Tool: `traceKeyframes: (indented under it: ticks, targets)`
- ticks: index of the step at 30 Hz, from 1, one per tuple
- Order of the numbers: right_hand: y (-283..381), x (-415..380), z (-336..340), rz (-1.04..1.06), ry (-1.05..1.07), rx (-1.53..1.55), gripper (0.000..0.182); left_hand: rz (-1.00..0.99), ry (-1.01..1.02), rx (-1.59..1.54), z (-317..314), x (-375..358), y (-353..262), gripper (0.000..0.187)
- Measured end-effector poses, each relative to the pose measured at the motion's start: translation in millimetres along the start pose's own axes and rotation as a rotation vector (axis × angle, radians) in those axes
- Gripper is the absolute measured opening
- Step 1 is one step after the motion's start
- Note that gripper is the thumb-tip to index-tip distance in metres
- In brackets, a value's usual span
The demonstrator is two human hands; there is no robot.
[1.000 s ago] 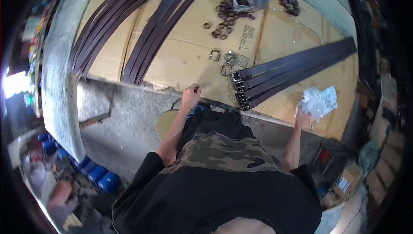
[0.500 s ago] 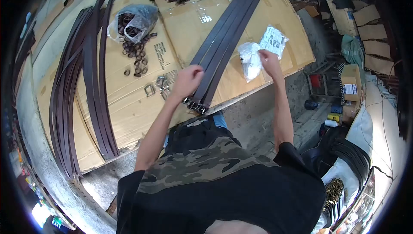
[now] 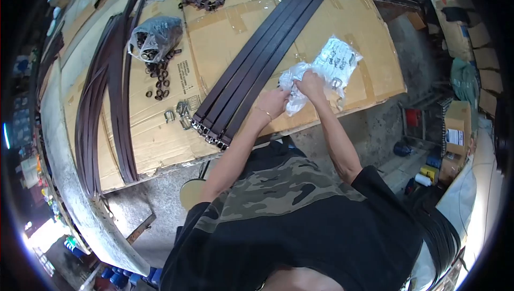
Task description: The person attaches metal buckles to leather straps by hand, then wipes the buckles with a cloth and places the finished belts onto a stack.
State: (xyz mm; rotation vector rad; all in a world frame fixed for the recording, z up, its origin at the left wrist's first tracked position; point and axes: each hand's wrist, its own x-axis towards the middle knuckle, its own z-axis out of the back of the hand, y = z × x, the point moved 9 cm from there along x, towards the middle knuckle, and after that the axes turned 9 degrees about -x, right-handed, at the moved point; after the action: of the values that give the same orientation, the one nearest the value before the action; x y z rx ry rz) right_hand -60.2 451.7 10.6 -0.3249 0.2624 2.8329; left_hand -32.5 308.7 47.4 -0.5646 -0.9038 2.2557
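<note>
The right hand (image 3: pixel 312 86) clenches the clear plastic bag (image 3: pixel 293 74), right beside the dark straps (image 3: pixel 257 53); the left hand (image 3: pixel 273 103) curls against it, grip unclear! One hard tug could split that film, spilling any contents off the cardboard-topped table (image 3: pixel 383 83).

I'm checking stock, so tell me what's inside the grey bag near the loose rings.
Dark rings show in the bag's open mouth. The crumpled plastic hides the rest, so I can't tell how many there are or what lies deeper.
</note>
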Motion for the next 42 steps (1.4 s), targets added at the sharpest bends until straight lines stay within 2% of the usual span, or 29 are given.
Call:
traceKeyframes:
  ticks: [2, 3, 6, 8, 9, 10, 11, 12, 13, 15, 17, 19, 21, 22, 24, 25, 27, 30, 32, 33, 34, 35, 36, 37, 38, 39, 40, 41, 42]
  targets:
    - [-8.5, 6.5, -23.8, -0.060, 0.064, 0.020, 0.044, 0.053, -0.074, 0.001, 0.8, 2.2, -3.3, 0.018]
    - [-10.2, 7.4, -33.0, -0.065, 0.070, 0.024, 0.046, -0.014, -0.109, -0.003, -6.3, 4.8, -2.9, 0.016]
    - [-10.4, -1.7, -37.6, -0.108, -0.030, -0.008, 0.042, 0.138, 0.070, 0.029, -28.9, 5.2, 3.5, 0.019]
    - [-14.5, 12.7, -81.6, 0.058, 0.044, 0.008, 0.044, 0.211, -0.104, -0.248, -4.2, -7.2, -12.3, 0.024]
    - [-41.5, 41.3, -138.9, 0.177, -0.032, -0.081, 0.045, 0.225, -0.049, -0.344, -13.7, -0.7, -5.2, 0.025]
    - [-47.7, 57.7, -178.8, 0.413, -0.125, -0.307, 0.037, 0.175, -0.024, -0.209, -28.8, 9.7, 5.5, 0.025]
    - [-28.7, 37.8, -147.4, 0.299, -0.019, -0.237, 0.028, 0.322, -0.044, -0.532, -13.2, 2.2, -4.3, 0.023]
    - [-19.0, 20.2, -78.8, 0.089, -0.065, -0.085, 0.023, 0.124, -0.075, -0.219, -31.9, 19.2, 5.5, 0.021]
    - [-10.7, 10.9, -52.9, 0.041, 0.025, -0.077, 0.022, 0.050, -0.103, -0.173, -29.8, 18.4, 0.9, 0.021]
    - [-15.5, 10.3, -48.2, 0.043, -0.060, -0.022, 0.028, -0.022, -0.146, -0.120, -25.3, 15.2, -8.9, 0.022]
    - [-16.6, 12.0, -46.2, 0.029, -0.084, -0.042, 0.034, -0.123, -0.212, -0.214, -18.1, 8.8, -17.0, 0.023]
    - [-23.7, 8.0, -40.6, -0.017, -0.092, -0.063, 0.040, -0.089, -0.189, -0.229, -16.9, 9.0, -14.8, 0.023]
    - [-18.8, 7.8, -44.6, 0.039, 0.018, -0.008, 0.054, -0.055, -0.159, -0.242, -12.1, 7.4, -14.6, 0.023]
    - [-12.4, 1.4, -32.2, 0.038, 0.014, -0.008, 0.054, -0.039, -0.135, -0.225, -7.2, 5.8, -17.9, 0.023]
    - [-11.7, -11.4, -15.2, -0.125, 0.047, 0.151, 0.072, -0.028, -0.112, -0.199, -2.4, 8.5, -16.9, 0.022]
    - [-12.4, -11.5, -15.4, -0.129, 0.044, 0.154, 0.072, -0.024, -0.113, -0.188, -6.2, 11.0, -12.5, 0.022]
    - [-6.7, -15.2, -8.1, 0.012, -0.100, 0.308, 0.081, -0.022, -0.098, -0.181, -11.8, 11.1, -12.6, 0.021]
    - [-13.1, -15.1, -16.7, 0.084, -0.151, 0.425, 0.084, 0.024, -0.092, -0.149, -0.9, 0.7, -21.9, 0.022]
    - [-16.2, -17.3, -19.4, 0.140, -0.180, 0.598, 0.081, 0.067, -0.134, -0.342, 1.6, -5.3, -20.1, 0.019]
    - [-12.9, -25.0, -19.1, -0.007, 0.034, 0.962, 0.076, 0.119, -0.122, -0.293, 2.8, -7.6, -17.4, 0.018]
    - [-12.1, -20.9, -29.1, 0.023, 0.019, 1.173, 0.070, 0.167, -0.081, -0.254, -1.8, -6.6, -13.4, 0.018]
    - [-14.7, -19.9, -37.0, 0.001, 0.125, 1.240, 0.058, 0.120, -0.075, -0.247, 5.2, -9.5, -18.3, 0.017]
    - [-12.7, -20.0, -41.0, -0.040, 0.269, 1.355, 0.060, 0.010, -0.206, -0.168, 14.5, -6.8, -22.0, 0.019]
    - [-15.0, -24.6, -50.1, -0.094, 0.405, 1.473, 0.063, 0.110, -0.062, -0.177, -8.0, 0.3, -5.2, 0.021]
    - [-1.5, -38.7, -38.6, -0.202, 0.518, 1.689, 0.059, 0.098, -0.077, -0.294, -0.7, -7.2, -18.3, 0.019]
    - [-23.6, -14.3, -90.9, -0.209, 0.562, 1.752, 0.046, 0.085, -0.129, -0.296, -12.1, -0.2, 0.1, 0.020]
    - [-21.4, -18.0, -74.4, -0.130, 0.563, 1.788, 0.027, 0.071, -0.113, -0.261, -1.9, -1.1, -11.9, 0.020]
    - [-24.7, -28.6, -59.5, -0.180, 0.538, 1.792, 0.027, 0.096, -0.120, -0.289, 6.6, -5.8, -18.8, 0.020]
    - [-18.0, -36.2, -45.6, -0.249, 0.599, 1.838, 0.023, -0.038, -0.230, -0.273, 9.7, -5.0, -17.6, 0.019]
